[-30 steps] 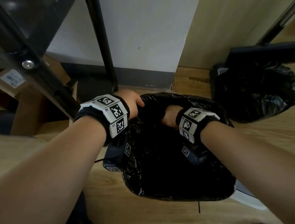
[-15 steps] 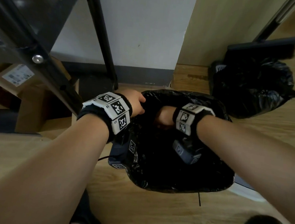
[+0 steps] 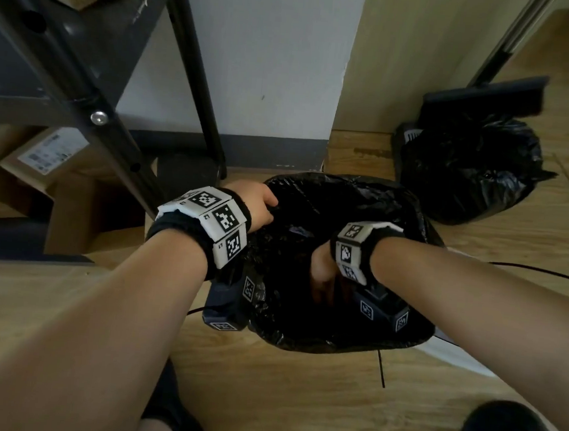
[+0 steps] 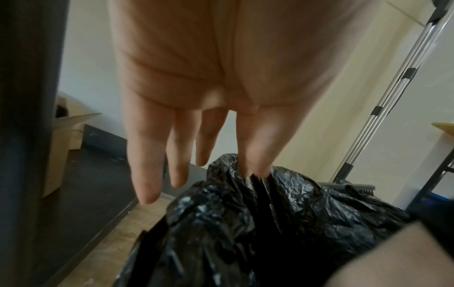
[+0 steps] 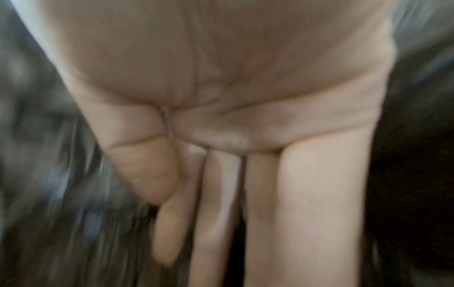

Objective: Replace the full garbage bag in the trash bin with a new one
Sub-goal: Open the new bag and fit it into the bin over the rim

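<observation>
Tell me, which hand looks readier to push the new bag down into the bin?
Probably the right hand: it is already inside the bag, fingers straight and pointing down. The left hand is busy pinching the bag's rim.

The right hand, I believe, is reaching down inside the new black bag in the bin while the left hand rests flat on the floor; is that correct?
Not quite: the left hand is not on the floor. It pinches the far rim of the new black bag, as the left wrist view shows. The right hand does reach down inside the bag in the head view.
</observation>
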Action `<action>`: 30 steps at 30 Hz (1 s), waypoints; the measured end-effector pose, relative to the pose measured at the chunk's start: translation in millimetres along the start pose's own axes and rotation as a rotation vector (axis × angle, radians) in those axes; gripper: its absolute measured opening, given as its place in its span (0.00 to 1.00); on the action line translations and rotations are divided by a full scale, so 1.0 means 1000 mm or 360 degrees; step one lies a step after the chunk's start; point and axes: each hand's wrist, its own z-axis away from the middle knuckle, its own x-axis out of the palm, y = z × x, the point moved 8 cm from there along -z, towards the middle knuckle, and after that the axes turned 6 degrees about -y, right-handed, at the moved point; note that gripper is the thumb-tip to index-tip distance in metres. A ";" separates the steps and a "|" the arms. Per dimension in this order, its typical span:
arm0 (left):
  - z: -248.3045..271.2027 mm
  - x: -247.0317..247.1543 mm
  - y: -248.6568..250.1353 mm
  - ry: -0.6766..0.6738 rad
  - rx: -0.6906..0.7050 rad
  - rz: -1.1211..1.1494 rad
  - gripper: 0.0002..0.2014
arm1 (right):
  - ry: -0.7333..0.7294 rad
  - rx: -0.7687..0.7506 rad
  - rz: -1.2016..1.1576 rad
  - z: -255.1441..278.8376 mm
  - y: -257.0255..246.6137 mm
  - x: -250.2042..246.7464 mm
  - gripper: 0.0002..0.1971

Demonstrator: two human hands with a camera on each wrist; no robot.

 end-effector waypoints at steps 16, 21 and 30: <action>0.062 0.069 0.028 -0.0136 -0.0206 -0.0302 0.50 | 0.1221 0.0159 -0.0089 0.117 0.072 -0.036 0.27; 0.083 0.106 0.037 -0.0209 -0.0203 -0.0482 0.55 | 0.0815 0.0231 -0.0030 0.135 0.094 0.020 0.49; 0.089 0.102 0.038 -0.0040 -0.0143 -0.0392 0.46 | 0.0800 0.0238 -0.0024 0.111 0.089 0.041 0.52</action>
